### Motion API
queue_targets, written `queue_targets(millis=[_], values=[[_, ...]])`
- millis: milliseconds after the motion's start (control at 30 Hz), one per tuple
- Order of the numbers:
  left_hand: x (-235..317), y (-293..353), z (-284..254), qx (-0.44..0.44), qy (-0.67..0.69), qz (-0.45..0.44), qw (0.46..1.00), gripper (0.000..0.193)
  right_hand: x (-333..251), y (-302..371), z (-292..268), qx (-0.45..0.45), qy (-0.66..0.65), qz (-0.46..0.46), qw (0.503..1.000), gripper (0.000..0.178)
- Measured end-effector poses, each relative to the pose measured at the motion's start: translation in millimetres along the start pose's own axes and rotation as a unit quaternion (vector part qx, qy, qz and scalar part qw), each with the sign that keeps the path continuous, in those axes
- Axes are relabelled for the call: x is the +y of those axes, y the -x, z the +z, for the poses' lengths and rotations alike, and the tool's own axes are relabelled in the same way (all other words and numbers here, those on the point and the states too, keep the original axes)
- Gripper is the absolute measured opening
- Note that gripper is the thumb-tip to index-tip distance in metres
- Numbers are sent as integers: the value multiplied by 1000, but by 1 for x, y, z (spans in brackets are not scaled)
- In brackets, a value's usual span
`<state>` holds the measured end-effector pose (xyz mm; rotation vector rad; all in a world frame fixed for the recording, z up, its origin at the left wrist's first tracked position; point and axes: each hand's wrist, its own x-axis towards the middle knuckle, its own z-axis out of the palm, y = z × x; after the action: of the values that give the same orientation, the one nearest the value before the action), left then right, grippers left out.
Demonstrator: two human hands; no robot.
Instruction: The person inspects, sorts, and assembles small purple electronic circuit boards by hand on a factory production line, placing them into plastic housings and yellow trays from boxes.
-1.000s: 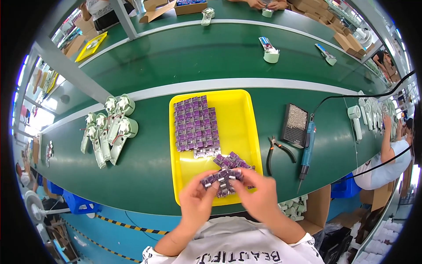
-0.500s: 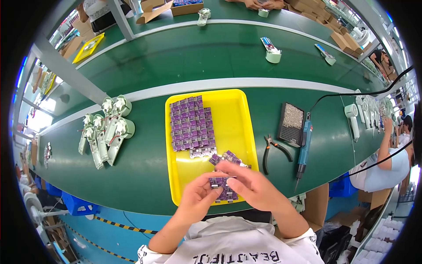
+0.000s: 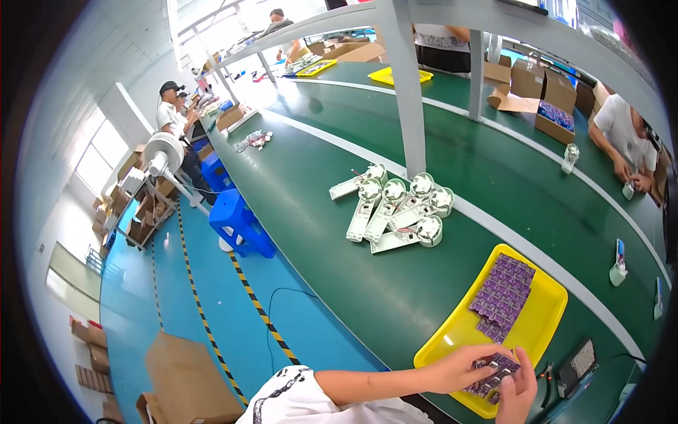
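Note:
Over the near end of a yellow tray (image 3: 540, 321), my left hand (image 3: 462, 367) pinches a small purple circuit board (image 3: 503, 364) between thumb and fingers. My right hand (image 3: 520, 389) closes on the same board from the other side, its thumb and fingers at the board's edge. More loose purple boards lie under the hands, partly hidden by them. Farther up in the tray sits a stack of purple circuit board panels (image 3: 503, 290), laid in overlapping layers.
Several pale green fan-like housings (image 3: 395, 201) lie in a group left of the tray. Pliers (image 3: 546, 385) and a dark box of small metal parts (image 3: 579, 364) lie to its right. A grey post (image 3: 404, 92) rises behind; blue stools (image 3: 240, 220) stand left. Co-worker's hands (image 3: 632, 180) work across the bench.
The view has swung to the left, so the tray and hands now appear at lower right. My right hand's fingers have come down onto the board, which stays in my left hand.

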<state>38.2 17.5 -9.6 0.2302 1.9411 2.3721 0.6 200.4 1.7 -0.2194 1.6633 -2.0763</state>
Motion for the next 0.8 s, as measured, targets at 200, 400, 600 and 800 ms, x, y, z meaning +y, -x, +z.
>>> queue_targets(millis=[200, 400, 600, 800], values=[[-7, -4, -1, 11, -26, -26, 999, 40, 5, -2, -10, 11, 156, 41, 987, 30], [6, -15, -11, -55, -129, -82, 987, 37, 7, -6, -23, 15, 220, 18, 975, 26], [-19, -16, -10, -27, 39, 33, 998, 35, 9, -10, -29, -24, 223, -18, 974, 30], [-16, -13, -7, -4, -82, -27, 996, 34, 7, -5, -16, 17, 244, -9, 970, 29]])
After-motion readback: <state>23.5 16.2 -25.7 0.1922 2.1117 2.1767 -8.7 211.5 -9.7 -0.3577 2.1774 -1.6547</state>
